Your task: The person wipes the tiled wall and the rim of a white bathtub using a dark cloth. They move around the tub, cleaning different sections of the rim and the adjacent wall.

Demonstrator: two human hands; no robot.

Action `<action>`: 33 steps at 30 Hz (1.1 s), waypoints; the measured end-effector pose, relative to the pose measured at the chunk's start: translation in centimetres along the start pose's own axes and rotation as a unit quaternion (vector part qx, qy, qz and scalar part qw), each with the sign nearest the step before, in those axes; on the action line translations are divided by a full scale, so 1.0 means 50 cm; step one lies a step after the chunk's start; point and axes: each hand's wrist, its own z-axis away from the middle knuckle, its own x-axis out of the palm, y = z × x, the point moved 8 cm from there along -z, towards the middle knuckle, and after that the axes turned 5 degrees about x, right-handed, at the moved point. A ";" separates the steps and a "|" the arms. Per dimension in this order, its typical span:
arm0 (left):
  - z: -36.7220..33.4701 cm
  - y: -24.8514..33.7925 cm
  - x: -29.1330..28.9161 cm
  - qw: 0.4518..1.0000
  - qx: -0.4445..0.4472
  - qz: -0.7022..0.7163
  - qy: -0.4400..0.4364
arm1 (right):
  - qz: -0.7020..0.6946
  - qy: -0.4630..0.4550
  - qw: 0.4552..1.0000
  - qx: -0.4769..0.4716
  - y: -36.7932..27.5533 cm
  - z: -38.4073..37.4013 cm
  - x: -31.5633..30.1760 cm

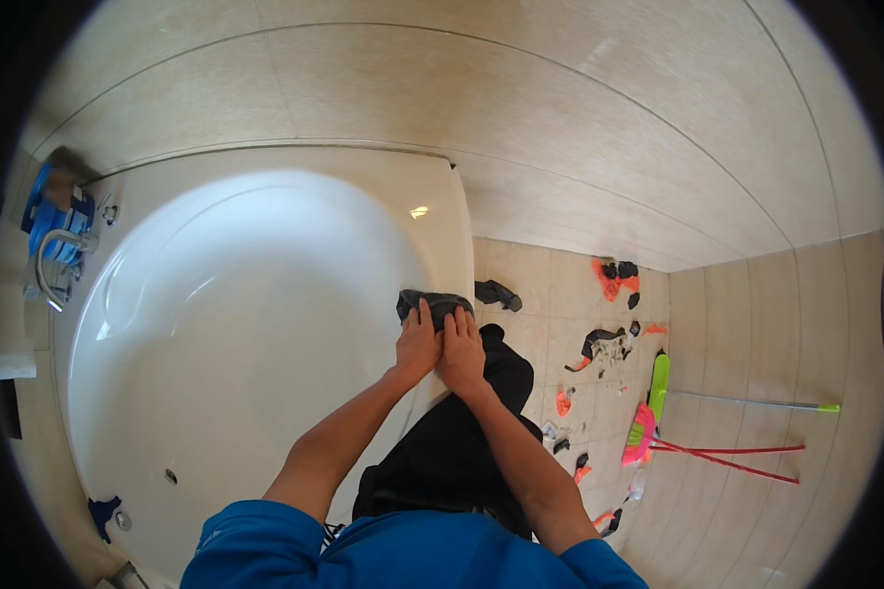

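The left hand (420,346) and right hand (461,353), fingers outstretched rather than curled, press side by side on a crumpled dark-grey cloth (434,301) atop the glossy white rounded bathtub's rim (447,231); beyond rise smooth beige wall tiles (383,83).

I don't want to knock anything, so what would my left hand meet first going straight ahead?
Your left hand would first meet the dark bunched cloth it touches; beyond, probably the bathtub rim, though depth is unclear.
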 end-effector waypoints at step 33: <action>-0.003 0.075 -0.048 0.977 0.148 -0.066 0.138 | -0.073 -0.010 0.993 0.093 0.041 -0.029 -0.007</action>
